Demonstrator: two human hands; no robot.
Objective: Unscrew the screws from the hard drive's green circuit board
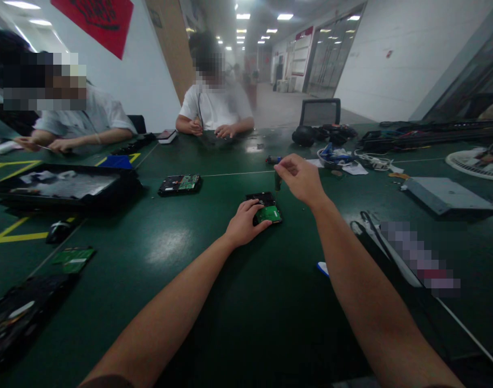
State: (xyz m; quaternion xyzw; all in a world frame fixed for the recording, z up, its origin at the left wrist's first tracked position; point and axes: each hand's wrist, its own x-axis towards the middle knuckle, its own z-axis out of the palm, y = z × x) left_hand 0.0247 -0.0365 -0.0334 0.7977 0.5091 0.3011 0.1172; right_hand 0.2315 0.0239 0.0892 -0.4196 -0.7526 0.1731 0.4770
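A black hard drive [266, 208] with a green circuit board on top lies on the dark green table [182, 253] straight ahead. My left hand [244, 223] rests on its near left corner, fingers curled over the edge and gripping it. My right hand [301, 178] hovers just above and behind the drive, fingers pinched on a dark screwdriver [277, 180] that points down toward the drive.
A second hard drive [180, 184] lies to the left. A black tray [60, 186] and a loose green board [73, 258] sit at far left. Cables and a bowl [335, 157] lie behind, a grey box [446, 194] at right. Two people sit across the table.
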